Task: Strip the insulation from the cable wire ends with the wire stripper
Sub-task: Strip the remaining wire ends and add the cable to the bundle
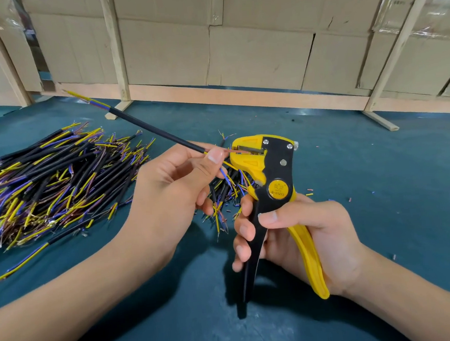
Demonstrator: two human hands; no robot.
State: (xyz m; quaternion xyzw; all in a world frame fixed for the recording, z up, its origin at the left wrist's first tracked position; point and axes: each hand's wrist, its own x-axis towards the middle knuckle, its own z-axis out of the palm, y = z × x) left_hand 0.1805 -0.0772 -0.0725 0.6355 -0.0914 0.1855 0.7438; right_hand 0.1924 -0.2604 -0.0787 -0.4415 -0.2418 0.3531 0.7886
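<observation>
My left hand (pixel 171 184) pinches a black cable (pixel 152 131) near its close end, with the far end pointing up and left and showing yellow and blue wires. A brown wire from the close end lies in the jaws of the yellow and black wire stripper (pixel 266 167). Yellow and blue wires of the same end hang below my thumb. My right hand (pixel 298 239) grips the stripper's two handles, head upward, with the handles spread apart.
A large pile of black cables (pixel 54 182) with yellow, blue and brown ends lies at the left on the green mat (pixel 379 186). A smaller bundle (pixel 225 194) sits behind my hands. Bits of cut insulation dot the mat. Cardboard boxes and wooden frames stand behind.
</observation>
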